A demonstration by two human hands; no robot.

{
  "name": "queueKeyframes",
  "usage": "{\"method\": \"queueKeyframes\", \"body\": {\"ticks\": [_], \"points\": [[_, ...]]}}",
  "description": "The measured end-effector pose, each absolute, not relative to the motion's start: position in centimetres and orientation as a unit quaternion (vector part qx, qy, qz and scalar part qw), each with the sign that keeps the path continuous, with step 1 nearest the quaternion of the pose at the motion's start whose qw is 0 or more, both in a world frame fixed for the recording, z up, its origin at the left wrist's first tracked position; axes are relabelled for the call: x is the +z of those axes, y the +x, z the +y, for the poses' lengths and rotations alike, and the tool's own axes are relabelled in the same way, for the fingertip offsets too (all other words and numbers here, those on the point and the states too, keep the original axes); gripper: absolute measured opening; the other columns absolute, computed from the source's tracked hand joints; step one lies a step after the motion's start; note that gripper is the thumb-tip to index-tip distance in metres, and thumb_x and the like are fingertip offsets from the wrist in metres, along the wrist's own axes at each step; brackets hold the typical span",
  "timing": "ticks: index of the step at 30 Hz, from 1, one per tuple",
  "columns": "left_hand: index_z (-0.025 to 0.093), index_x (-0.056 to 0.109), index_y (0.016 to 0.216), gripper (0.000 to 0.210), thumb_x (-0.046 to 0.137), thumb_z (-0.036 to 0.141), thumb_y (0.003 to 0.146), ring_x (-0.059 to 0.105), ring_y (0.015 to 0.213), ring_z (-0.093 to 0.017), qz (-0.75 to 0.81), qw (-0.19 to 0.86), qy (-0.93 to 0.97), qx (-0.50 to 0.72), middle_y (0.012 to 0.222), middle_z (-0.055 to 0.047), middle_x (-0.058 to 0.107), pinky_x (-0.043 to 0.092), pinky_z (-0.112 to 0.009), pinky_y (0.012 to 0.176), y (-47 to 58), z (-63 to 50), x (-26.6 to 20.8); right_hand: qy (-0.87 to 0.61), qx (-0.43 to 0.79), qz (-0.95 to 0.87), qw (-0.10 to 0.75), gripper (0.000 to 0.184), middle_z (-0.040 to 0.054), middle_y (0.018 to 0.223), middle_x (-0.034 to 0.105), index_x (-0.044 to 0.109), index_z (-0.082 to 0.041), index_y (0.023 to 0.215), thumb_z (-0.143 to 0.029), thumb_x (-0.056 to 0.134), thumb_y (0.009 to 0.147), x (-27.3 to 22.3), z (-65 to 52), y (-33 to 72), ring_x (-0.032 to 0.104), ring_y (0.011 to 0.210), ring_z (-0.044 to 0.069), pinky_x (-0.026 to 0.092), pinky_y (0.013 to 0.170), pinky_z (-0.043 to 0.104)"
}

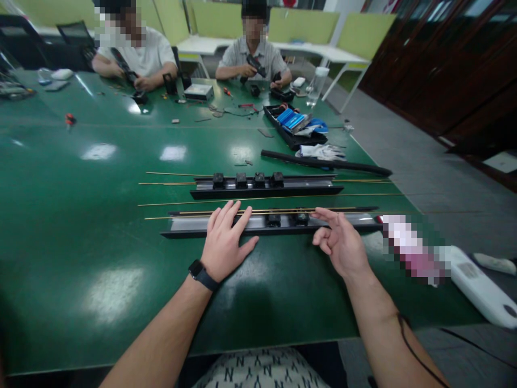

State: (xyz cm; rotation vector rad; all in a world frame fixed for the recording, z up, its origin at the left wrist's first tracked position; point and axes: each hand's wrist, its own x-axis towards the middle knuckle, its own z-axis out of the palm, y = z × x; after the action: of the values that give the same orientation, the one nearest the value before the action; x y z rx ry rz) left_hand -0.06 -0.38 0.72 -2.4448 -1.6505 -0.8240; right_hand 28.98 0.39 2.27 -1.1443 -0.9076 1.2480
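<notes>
In the head view a long black-edged channel (210, 222) with a pale inner face lies across the table before me. Two dark blocks (273, 217) sit in it, and thin brass-coloured rods (278, 210) run along its far side. My left hand (226, 242), palm down with spread fingers, lies over the channel's left half, its fingertips by the rods. My right hand (343, 242) is at the right half, two fingers stretched toward the rods beside the right block and the others loosely bent; I see nothing held. Behind is a second channel (266, 191) bearing several dark blocks.
Beyond the channels lie a black foam tube (323, 161), white gloves (323, 152) and a black tray (291, 137) with blue packets. Two people (254, 59) work across the green table (121, 231) with dark tools. A white device (480, 285) lies at the right edge.
</notes>
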Motion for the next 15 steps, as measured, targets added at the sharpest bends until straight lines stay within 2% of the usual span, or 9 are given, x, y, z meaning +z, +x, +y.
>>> {"method": "queueKeyframes", "body": {"ticks": [15], "points": [[0.023, 0.051, 0.154, 0.065, 0.066, 0.044, 0.094, 0.039, 0.154, -0.034, -0.537, 0.039, -0.799, -0.266, 0.161, -0.016, 0.048, 0.028, -0.057, 0.127, -0.13, -0.39, 0.76, -0.49, 0.533, -0.39, 0.569, 0.049, 0.0128, 0.126, 0.071, 0.077, -0.021, 0.117, -0.061, 0.057, 0.095, 2.43, 0.35, 28.72, 0.063, 0.054, 0.01, 0.022, 0.033, 0.021]]}}
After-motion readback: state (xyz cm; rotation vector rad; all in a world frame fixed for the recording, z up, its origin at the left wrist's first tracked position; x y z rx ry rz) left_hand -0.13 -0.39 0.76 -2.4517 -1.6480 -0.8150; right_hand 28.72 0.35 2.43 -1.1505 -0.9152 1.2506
